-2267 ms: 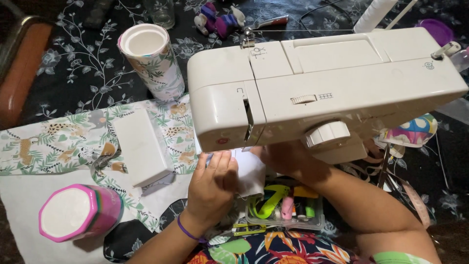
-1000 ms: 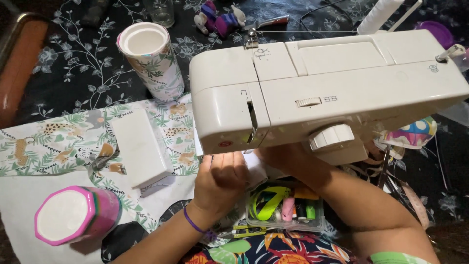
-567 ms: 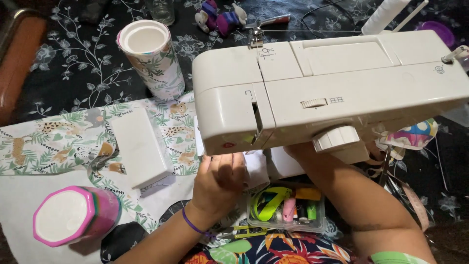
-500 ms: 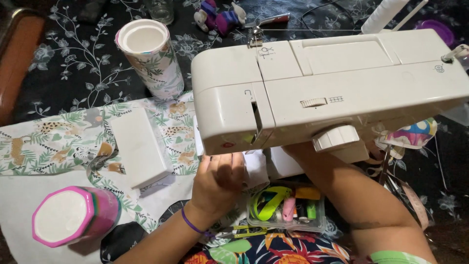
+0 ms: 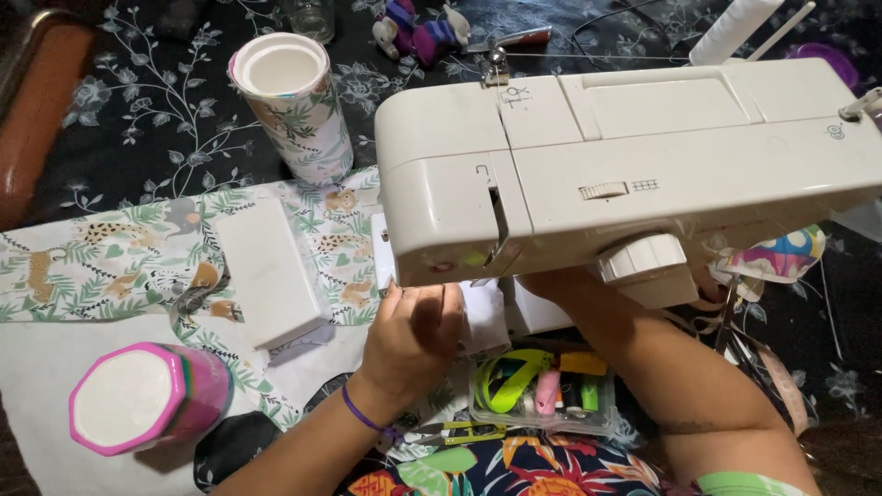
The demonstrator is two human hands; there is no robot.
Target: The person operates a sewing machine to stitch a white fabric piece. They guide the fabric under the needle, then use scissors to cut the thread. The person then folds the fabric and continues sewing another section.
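A cream sewing machine [image 5: 625,165] fills the upper right. My left hand [image 5: 413,335], with a purple band on the wrist, reaches up under the machine's head and rests on pale fabric [image 5: 482,317] by the needle area; what its fingers pinch is unclear. My right forearm runs up from the lower right, and only the back of my right hand [image 5: 551,285] shows beneath the machine, its fingers hidden by the body and the round dial [image 5: 643,257].
A white rectangular box [image 5: 266,271] lies on leaf-print fabric [image 5: 101,253]. A pink-rimmed cylinder [image 5: 142,400] stands lower left, a printed cylinder [image 5: 289,101] upper left. A clear case of sewing notions [image 5: 542,390] sits near my body. A wooden chair arm [image 5: 41,101] is far left.
My left hand has shifted slightly up and right under the machine head, and my right hand has slid further beneath the machine. The view has drifted a little.
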